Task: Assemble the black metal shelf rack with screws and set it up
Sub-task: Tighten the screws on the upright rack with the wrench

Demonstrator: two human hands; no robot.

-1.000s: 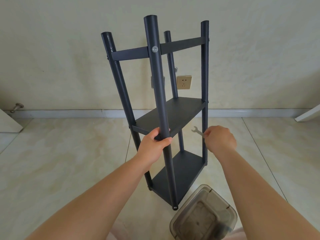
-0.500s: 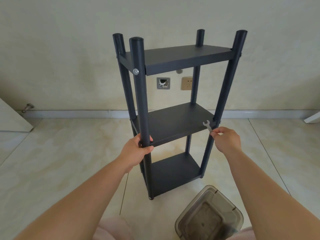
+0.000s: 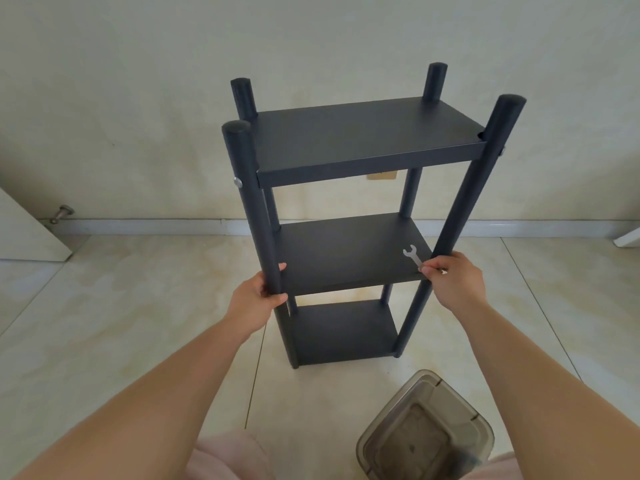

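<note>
The fingers of the left hand [image 3: 258, 301] are curled round the front left post of the black metal three-tier shelf rack [image 3: 349, 216], just at the level of its middle shelf, thumb on the near side and fingertips showing past the tube. The fingers of the right hand [image 3: 452, 280] pinch the handle of a small silver open-ended spanner [image 3: 412, 257], whose head lies over the near right corner of the middle shelf, and the hand sits against the front right post; whether it also grips that post I cannot tell. The rack stands upright on the pale glossy floor tiles [image 3: 121, 306], close to the cream wall [image 3: 138, 98] and its white skirting, all four post feet appearing to be down. A silver screw head [image 3: 238, 182] shows on the front left post at the top shelf. By the near edge of the floor, to the right, lies a smoky translucent plastic box [image 3: 426, 431]. The rack looks stiff and fairly light, its painted tubes smooth and likely a little slippery; I judge the posts at mid-height the best hold, one on each side, since the thin shelf edges would bite.
</note>
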